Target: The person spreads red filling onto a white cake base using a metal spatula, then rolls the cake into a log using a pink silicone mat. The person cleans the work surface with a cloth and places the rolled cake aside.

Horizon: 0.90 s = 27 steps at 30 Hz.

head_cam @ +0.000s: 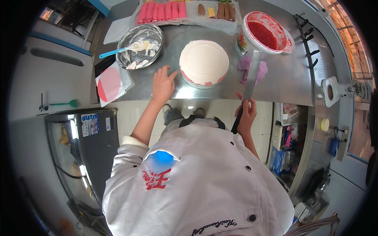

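Observation:
My right hand (247, 115) grips the black handle of a long metal icing spatula (252, 75), its blade pointing away from me over the table edge. A little cream clings to the blade's tip. My left hand (163, 84) holds nothing, fingers spread, low over the steel table just left of the cake. Smooth white cream covers the top of the round cake (204, 61), and pinkish-red patches show along its front rim. The cake sits on a round turntable (174, 44). Behind the spatula blade lies a crumpled purple cloth (261, 70).
Left on the steel table (141, 93) stands a metal bowl (161, 31) of cream with a blue-handled spatula (113, 53). Pink round sheets (110, 81) lie on paper nearby. At the back is a tray of pink rolls (161, 11); a tub of red filling (264, 34) stands right.

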Tool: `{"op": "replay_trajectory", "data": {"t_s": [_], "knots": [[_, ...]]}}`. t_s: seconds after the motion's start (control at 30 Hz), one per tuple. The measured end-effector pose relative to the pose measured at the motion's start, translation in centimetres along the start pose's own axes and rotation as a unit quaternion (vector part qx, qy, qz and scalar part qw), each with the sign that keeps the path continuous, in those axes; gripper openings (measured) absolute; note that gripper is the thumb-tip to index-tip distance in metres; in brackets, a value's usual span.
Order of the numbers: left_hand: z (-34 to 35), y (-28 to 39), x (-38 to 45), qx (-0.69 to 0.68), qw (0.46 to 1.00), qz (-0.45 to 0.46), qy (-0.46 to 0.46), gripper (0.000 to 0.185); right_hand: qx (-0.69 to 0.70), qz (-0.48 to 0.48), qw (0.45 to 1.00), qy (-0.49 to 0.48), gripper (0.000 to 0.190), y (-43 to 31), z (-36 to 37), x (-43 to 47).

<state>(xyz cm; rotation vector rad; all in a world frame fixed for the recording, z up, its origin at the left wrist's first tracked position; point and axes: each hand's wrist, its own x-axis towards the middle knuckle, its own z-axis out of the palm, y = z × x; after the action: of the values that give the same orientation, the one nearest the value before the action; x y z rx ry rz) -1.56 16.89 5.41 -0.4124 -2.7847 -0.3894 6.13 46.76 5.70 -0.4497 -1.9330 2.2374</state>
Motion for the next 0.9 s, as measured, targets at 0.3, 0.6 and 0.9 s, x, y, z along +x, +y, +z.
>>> {"op": "replay_trajectory", "data": {"t_s": [0.3, 0.6, 0.9], "knots": [[-1.2, 1.9, -1.7, -0.278, 0.946, -0.142, 0.088, 0.009, 0.121, 0.110, 0.980, -0.109, 0.020, -2.3, -0.8, 0.1], [-1.7, 4.3, -1.8, -0.294, 0.947, -0.111, 0.071, 0.012, -0.034, 0.023, 0.992, -0.118, 0.026, -4.4, -0.7, 0.2], [-1.0, 0.1, -4.1, -0.311, 0.922, -0.209, 0.096, 0.023, -0.113, -0.016, 0.978, -0.172, 0.041, -4.4, 2.0, 0.4]]}}
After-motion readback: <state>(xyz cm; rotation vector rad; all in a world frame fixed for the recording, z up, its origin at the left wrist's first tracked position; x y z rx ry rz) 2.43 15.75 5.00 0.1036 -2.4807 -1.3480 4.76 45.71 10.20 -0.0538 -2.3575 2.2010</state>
